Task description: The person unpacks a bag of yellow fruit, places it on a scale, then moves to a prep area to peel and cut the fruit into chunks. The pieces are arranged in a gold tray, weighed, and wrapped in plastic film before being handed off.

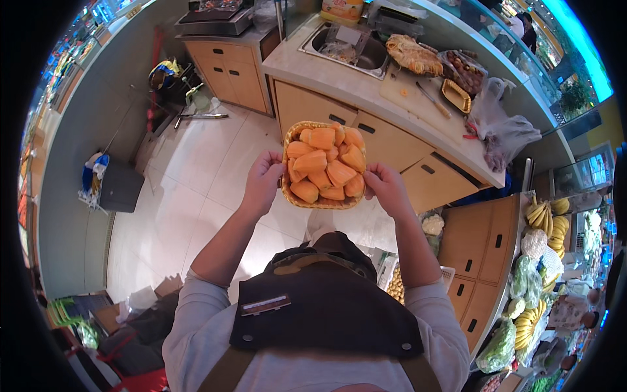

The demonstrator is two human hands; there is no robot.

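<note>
My left hand (267, 177) grips the left rim of a woven basket tray (289, 200), thumb on top. My right hand (385, 185) holds the opposite rim. Between them the basket is held up in front of my body, above the floor, heaped with orange jackfruit pieces (317, 161). Past it, on the counter, a knife with a wooden handle (439, 107) lies by a cutting board (409, 93) that bears a small orange scrap. A gold-coloured tray (456, 96) sits right of the knife. The fingers under the basket's rim are partly hidden.
Ahead stands a counter (338, 90) with a sink (371, 58), a fibrous cut piece of fruit (414, 54) and plastic bags (499, 115). Bananas (530, 324) and bagged vegetables (498, 345) lie on the right-hand cabinets. A grey bin (121, 186) is on the left. A crate (392, 279) stands low beside me.
</note>
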